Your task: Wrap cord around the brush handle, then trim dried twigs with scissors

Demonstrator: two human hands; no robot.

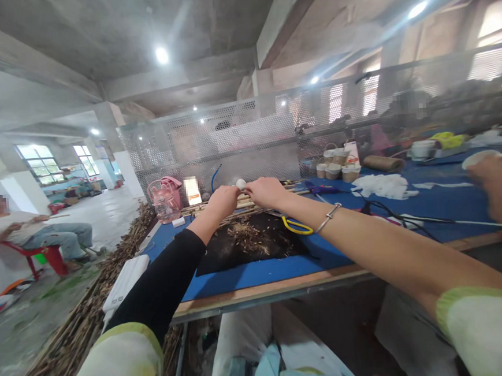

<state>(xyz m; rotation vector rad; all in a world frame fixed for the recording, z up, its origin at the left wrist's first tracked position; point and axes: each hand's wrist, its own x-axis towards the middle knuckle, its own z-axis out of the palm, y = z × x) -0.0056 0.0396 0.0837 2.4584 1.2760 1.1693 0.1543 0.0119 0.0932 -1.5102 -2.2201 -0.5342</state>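
Observation:
My left hand (225,201) and my right hand (265,192) meet over the far side of the work table, fingertips closed. A small white roundish piece (241,184) shows between them, pinched at the fingertips; its exact kind is too small to make out. Below the hands lies a black mat (221,254) strewn with dry plant scraps (250,237). Thin dry sticks (239,212) lie across the table just under my hands. Near my right forearm are scissors with yellow handles (298,225), partly hidden by it.
At the back left stand a pink bag (167,197) and a lit phone (192,191). Small baskets (338,162), white material (381,186) and cables (392,217) are on the right. A co-worker's blurred hand (495,171) is at far right. Dry stalks (81,300) pile along the left.

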